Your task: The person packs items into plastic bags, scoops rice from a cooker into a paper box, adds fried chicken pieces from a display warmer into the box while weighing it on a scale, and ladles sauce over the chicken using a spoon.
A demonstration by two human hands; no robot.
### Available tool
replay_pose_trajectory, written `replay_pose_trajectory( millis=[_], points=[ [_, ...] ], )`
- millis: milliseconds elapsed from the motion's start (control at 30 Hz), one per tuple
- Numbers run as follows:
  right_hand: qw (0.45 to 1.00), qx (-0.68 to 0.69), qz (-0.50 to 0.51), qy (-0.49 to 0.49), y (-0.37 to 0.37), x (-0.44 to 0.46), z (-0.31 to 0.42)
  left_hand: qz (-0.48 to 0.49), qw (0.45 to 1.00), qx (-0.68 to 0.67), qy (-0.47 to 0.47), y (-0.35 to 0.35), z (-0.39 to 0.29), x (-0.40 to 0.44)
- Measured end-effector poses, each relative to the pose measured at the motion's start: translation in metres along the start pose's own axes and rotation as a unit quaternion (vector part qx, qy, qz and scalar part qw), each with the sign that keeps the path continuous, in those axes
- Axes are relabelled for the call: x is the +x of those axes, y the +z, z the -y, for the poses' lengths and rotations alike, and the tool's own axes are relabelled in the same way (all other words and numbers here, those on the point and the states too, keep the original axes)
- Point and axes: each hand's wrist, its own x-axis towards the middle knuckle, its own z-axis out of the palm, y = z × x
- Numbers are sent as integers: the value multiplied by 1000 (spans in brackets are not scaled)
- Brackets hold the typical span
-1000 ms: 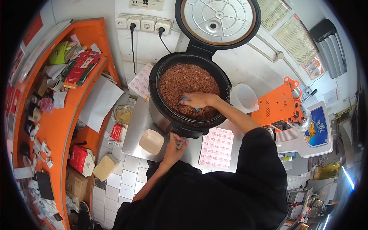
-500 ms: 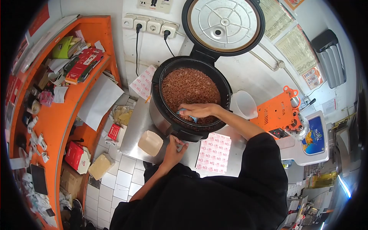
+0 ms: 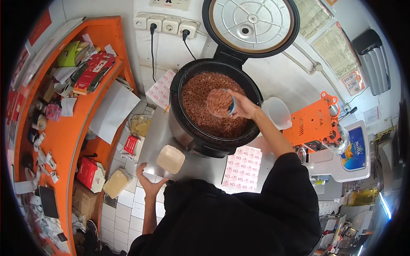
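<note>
My right hand (image 3: 243, 105) grips a small blue-rimmed cup (image 3: 232, 106), heaped with reddish-brown rice, over the inside of a large rice cooker (image 3: 181, 132). More of the same cooked rice (image 3: 197, 100) fills much of the cooker's pot. The cooker's round lid (image 3: 232, 30) stands raised at the back. Thumb and fingers apart, my left hand (image 3: 150, 184) is at the counter's front-left edge with nothing in it. Just beyond it is an open beige paper food box (image 3: 171, 159), apart from the hand.
Pink-printed wrapping sheets (image 3: 242, 168) are stacked right of the cooker's front, on the metal counter (image 3: 194, 168). A translucent plastic tub (image 3: 276, 113) and an orange machine (image 3: 305, 128) stand at the right. Cluttered orange shelves (image 3: 96, 100) line the left. Plugged cords hang behind.
My right hand has risen from the rice with the cup now full. My left hand has left the cooker's front and moved left and down toward the food box, opening.
</note>
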Motion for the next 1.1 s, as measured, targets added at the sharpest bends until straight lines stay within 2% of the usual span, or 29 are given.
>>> replay_pose_trajectory(
  millis=[33,133,267,300,400,500,600,667,733,767,800,867,900,1000,1100],
  points=[
    [999,42,-7,-14,2,-8,3,28,999,37,-18,-5,1,-1],
    [988,125,74,-55,4,-22,1,148,985,74,-46,20,12,-7],
    [979,173,48,-100,55,-56,0,119,981,-80,-133,72,34,-2],
    [973,190,84,-104,66,-61,-6,102,983,-72,-131,83,43,-5],
    [973,210,74,-58,115,-81,-28,67,987,-59,-131,89,59,-15],
    [974,223,41,12,162,-84,-64,86,982,-96,-135,59,34,-6],
    [961,251,83,85,193,-65,-105,84,996,-22,-33,36,28,-7],
    [974,202,69,75,208,-49,-118,106,993,-26,-40,24,27,-7],
    [996,-18,-25,-83,220,-31,-131,104,994,-23,-25,16,27,-6],
    [976,-129,-73,-161,227,-24,-135,107,994,-8,-24,13,25,-5],
    [949,-245,-109,-166,236,-20,-137,105,994,-14,-28,10,23,-4],
    [851,-465,-177,-167,256,-13,-140,101,994,-30,-36,7,18,-2],
    [823,-514,-190,-148,270,-10,-136,94,995,-32,-23,8,18,-1],
    [750,-596,-219,-183,285,8,-152,65,997,-45,4,13,22,3],
    [779,-565,-209,-175,289,7,-134,43,996,-76,12,21,30,1]
  ],
)
